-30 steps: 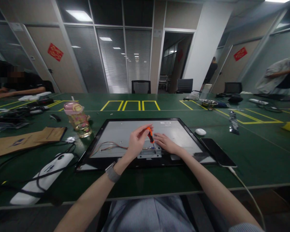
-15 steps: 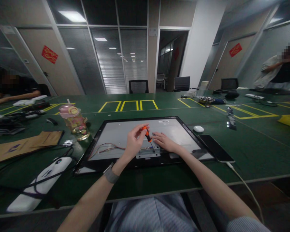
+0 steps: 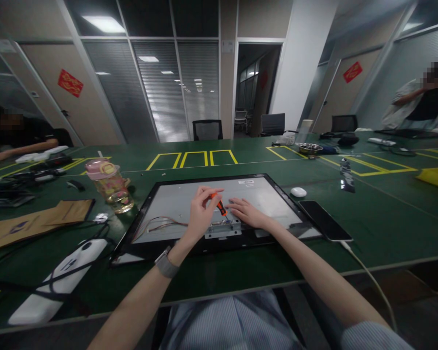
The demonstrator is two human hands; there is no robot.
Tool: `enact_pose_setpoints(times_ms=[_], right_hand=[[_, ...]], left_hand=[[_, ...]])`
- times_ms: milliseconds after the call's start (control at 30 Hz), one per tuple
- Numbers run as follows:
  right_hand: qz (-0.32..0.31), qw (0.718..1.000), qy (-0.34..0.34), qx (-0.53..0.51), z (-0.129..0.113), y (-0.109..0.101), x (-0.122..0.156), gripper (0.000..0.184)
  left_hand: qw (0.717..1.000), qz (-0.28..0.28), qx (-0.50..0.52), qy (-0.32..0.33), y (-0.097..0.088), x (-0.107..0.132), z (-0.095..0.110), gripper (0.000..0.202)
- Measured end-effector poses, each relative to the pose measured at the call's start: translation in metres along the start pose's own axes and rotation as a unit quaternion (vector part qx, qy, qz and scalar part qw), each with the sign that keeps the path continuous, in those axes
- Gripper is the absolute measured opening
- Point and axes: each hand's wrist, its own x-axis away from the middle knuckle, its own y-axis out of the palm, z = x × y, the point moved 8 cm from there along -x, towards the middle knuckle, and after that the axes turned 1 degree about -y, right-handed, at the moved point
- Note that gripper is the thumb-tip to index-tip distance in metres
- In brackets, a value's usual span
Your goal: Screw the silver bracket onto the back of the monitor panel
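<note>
A flat display panel [image 3: 190,194] with a grey back and black frame lies before me on the table. My left hand [image 3: 201,209], a watch on its wrist, pinches the handle of an orange and black screwdriver [image 3: 220,205]. The screwdriver leans, its tip down at the small metal bracket [image 3: 223,229] on the panel's near edge; I cannot make out a screw there. My right hand [image 3: 248,213] lies flat on the panel just right of the bracket, fingers stretched out. Thin wires [image 3: 166,221] run across the panel left of the bracket.
Left of the panel stand a pink-lidded bottle [image 3: 109,184], a brown paper bag [image 3: 40,223] and a white power strip [image 3: 60,282] with black cables. A phone [image 3: 324,221] on a charging cable and a white case [image 3: 298,192] lie at right. Two people are across the table.
The screwdriver's handle has tilted further left, and its tip has shifted slightly left along the bracket. My right hand stays flat on the panel. The whole view has shifted a little.
</note>
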Motion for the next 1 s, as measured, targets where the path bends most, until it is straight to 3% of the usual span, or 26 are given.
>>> enact_pose_setpoints(times_ms=[300,567,800,1000], right_hand=[[0.003,1.0,0.002,0.004,0.001,0.0,0.0,0.046],[0.007,1.0,-0.006,0.01,0.004,0.004,-0.002,0.046],[0.01,1.0,-0.009,0.009,0.002,0.001,0.0,0.047],[0.004,1.0,-0.009,0.005,0.001,0.001,0.0,0.049]], left_hand=[[0.994,-0.076,0.075,0.007,0.011,0.002,0.005,0.025],[0.997,-0.053,0.062,-0.004,0.007,-0.001,-0.002,0.019],[0.983,-0.056,0.168,-0.048,0.01,-0.001,-0.018,0.025],[0.993,-0.055,0.097,-0.027,0.008,-0.002,-0.007,0.019]])
